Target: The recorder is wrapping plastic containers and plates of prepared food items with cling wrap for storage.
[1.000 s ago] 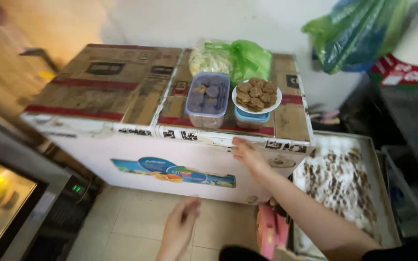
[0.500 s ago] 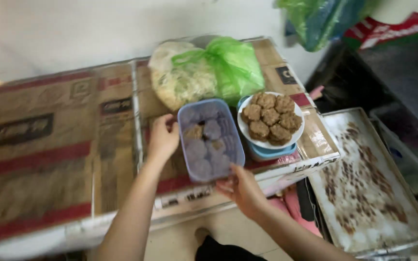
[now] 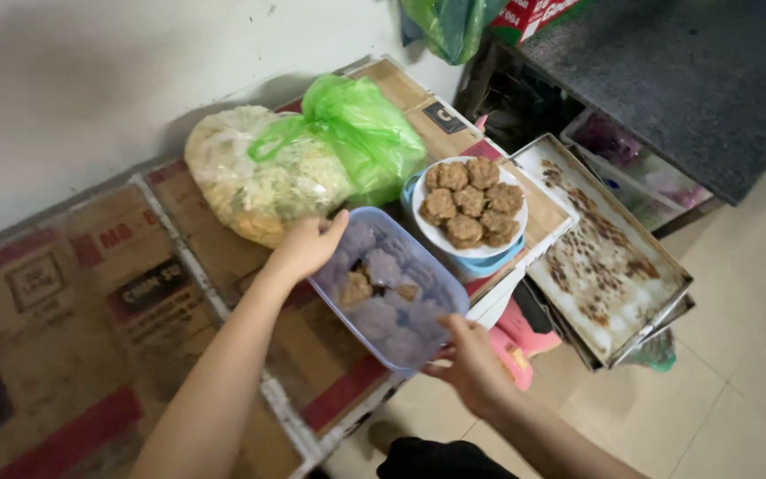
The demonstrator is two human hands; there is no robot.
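- Head view looks down on a clear plastic tub with a bluish tint, held between both hands above the cardboard-covered worktop, near its front edge.
- Left hand grips the tub's far short end, fingers curled over the rim and thumb along the side; right hand clamps the near corner, fingers wrapped under and around it.
- Tub holds several brownish and greyish lumps of food, so it likely has some weight but not much; no lid shows, so tilting it could spill the pieces.
- Thin plastic walls probably flex under a squeeze and may be slick; the two short ends, or the rim corners, look like the firmest places to hold.
- Just beside the tub on the right sits a white plate of round brown patties, resting on a blue bowl; it looks easy to knock.
- Behind the tub lie a clear bag of pale food and a knotted green bag, both touching or nearly touching each other.
- Worktop surface is flattened cardboard, uneven at the seams, set against a plain white wall.
- Right of it, lower down, lies a stained metal baking tray, with a dark counter beyond and a tiled floor below.
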